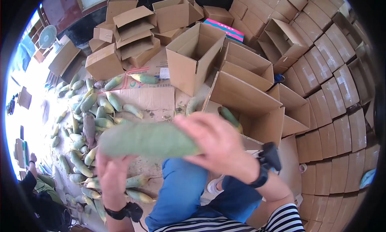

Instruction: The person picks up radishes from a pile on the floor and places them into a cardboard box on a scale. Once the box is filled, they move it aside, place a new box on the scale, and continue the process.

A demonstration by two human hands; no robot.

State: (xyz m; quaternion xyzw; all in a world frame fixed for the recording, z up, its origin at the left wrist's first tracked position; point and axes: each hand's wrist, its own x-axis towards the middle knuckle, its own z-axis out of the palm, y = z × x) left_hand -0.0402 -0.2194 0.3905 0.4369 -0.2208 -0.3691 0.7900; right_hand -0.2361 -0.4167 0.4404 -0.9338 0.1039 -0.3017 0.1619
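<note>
A large green radish (146, 139) is held up level in front of me, slightly blurred. My left hand (114, 173) grips its left end from below. Wrapped over its right end is my right hand (215, 139). Just beyond my right hand stands an open cardboard box (249, 99) with another green radish (230, 117) inside it. To the left, a heap of green radishes (90, 103) covers the floor, several of them with pale yellowish ends. A few radishes (138, 181) lie close to my left wrist.
Several open cardboard boxes (195, 51) stand ahead, and stacked cartons (333, 79) form a wall on the right. A flattened cardboard sheet (144, 99) lies on the floor. Another person (44, 188) is at the lower left. A fan (48, 36) stands at the far left.
</note>
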